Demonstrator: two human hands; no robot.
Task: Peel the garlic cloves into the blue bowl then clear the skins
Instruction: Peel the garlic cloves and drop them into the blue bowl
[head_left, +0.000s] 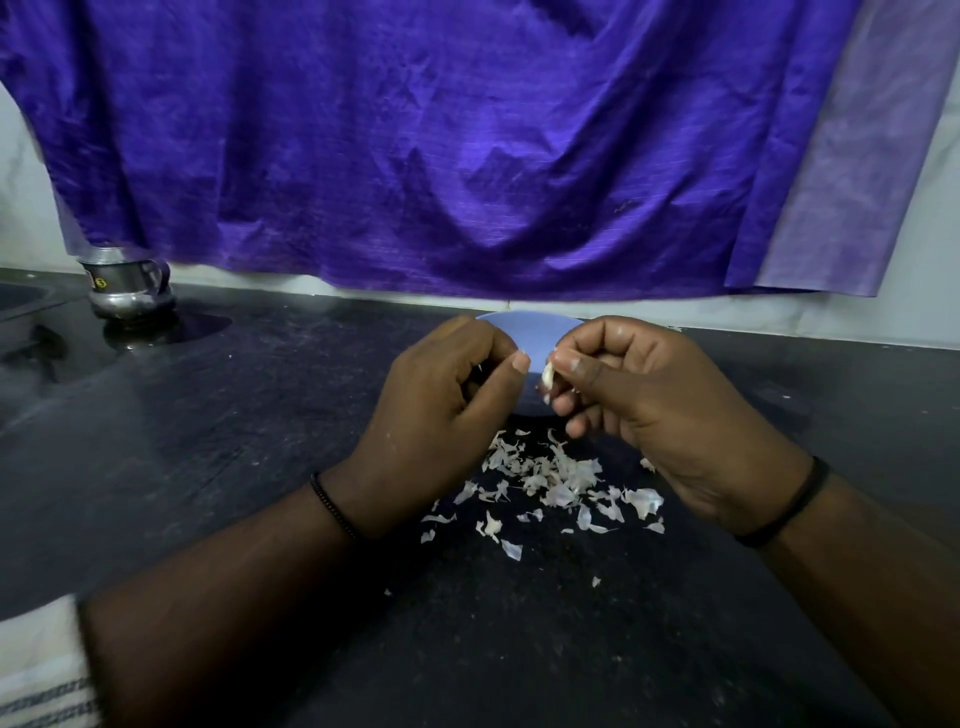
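peeling looks well under way, not finished. the right hand (639, 395) pinches a garlic clove (547, 378) with skin still on it, held just above the blue bowl (530, 332), which sits near the back edge of the dark bench (260, 441). the left hand (441, 410) is curled beside it, thumb out; whether it holds anything i cannot tell. the bowl's contents are hidden by the hands. a scatter of skins (545, 483) lies on the bench in front of the bowl, so clearing them is still to do.
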